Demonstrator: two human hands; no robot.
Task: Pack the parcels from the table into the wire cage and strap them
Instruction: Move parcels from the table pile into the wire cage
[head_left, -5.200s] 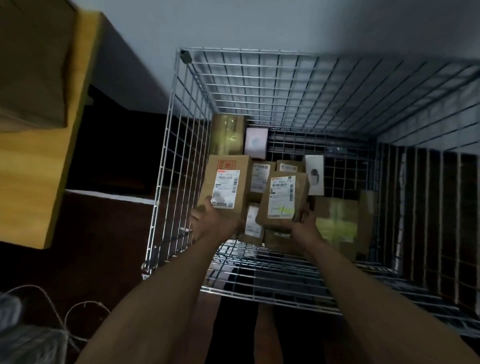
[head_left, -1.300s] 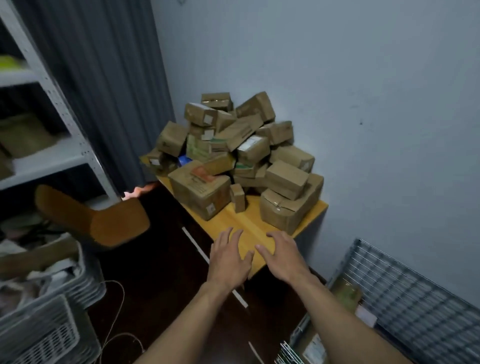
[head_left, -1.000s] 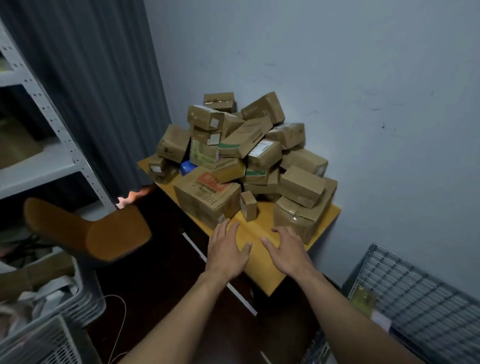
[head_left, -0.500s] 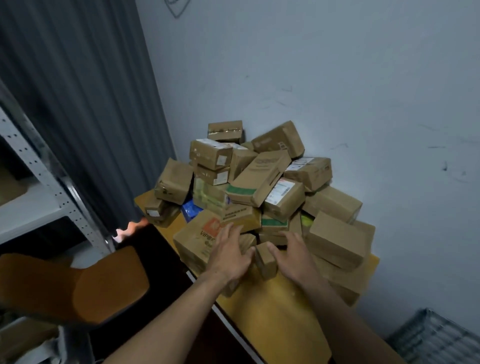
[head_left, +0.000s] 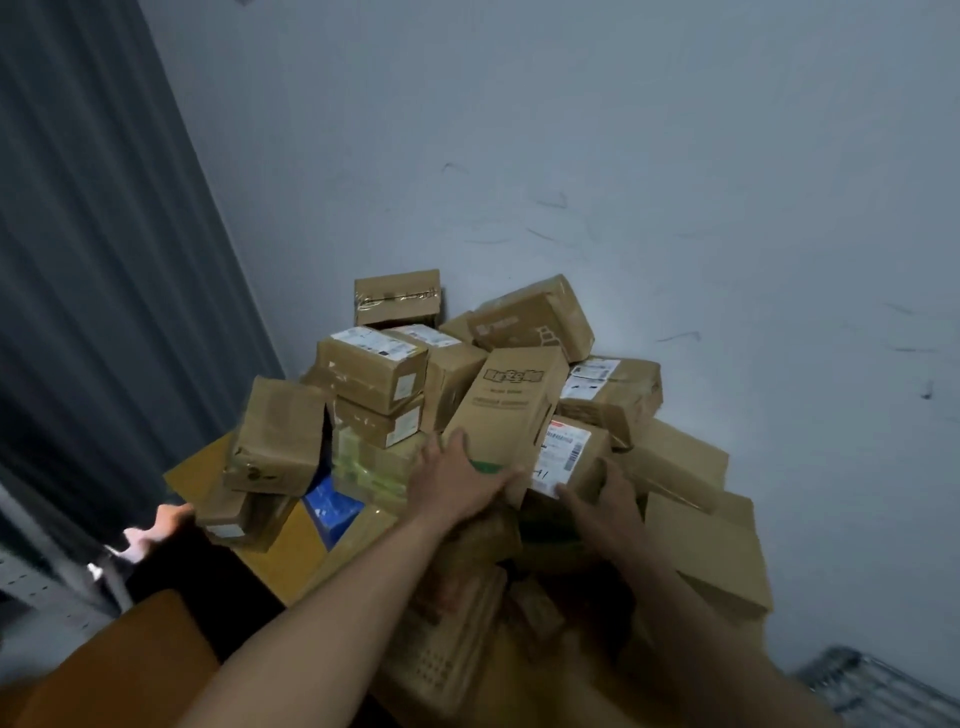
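— Where are the parcels?
— Heaped on the wooden counter (head_left: 291, 551) against the wall; a corner of the wire cage (head_left: 878, 691) shows at lower right.
— And the left hand (head_left: 457, 480)?
— Spread on the lower end of a tall printed carton (head_left: 509, 410), fingers wrapped at its edge.
— The right hand (head_left: 602, 506)?
— Curled around a labelled box (head_left: 569, 457) just beside that carton, gripping its near corner.

Two bare forearms, no sleeves visible. Left hand (head_left: 457, 480) and right hand (head_left: 605, 506): no rings, gloves, watch seen.
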